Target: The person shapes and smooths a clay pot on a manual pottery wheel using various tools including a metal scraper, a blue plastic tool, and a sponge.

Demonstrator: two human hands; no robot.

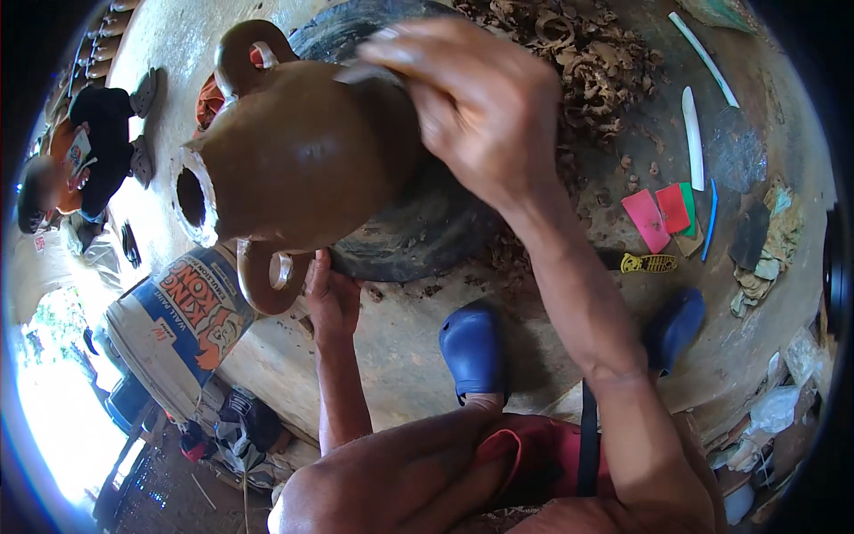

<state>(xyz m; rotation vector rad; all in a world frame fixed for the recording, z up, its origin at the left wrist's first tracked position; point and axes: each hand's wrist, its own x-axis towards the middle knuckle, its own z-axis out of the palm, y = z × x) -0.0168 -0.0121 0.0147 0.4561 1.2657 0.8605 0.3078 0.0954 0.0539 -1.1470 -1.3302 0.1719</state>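
A brown clay pot [311,151] with two loop handles lies tilted over a dark round wheel [418,240], its open mouth toward the left. My right hand [485,102], smeared by motion, is closed on a thin, flat grey scraper [358,73] at the pot's upper side. Against the pot's near side, beside the lower handle [258,280], my left hand [334,298] grips it with curled fingers. Part of that hand is hidden behind the clay.
Clay shavings [569,53] pile up beyond the wheel. Coloured flat pieces [645,221], a yellow tool [648,262], a blue stick [710,222] and white strips [693,138] lie right. A paint bucket [182,320] stands left, near another person [102,133]. A cloth [778,240] lies far right.
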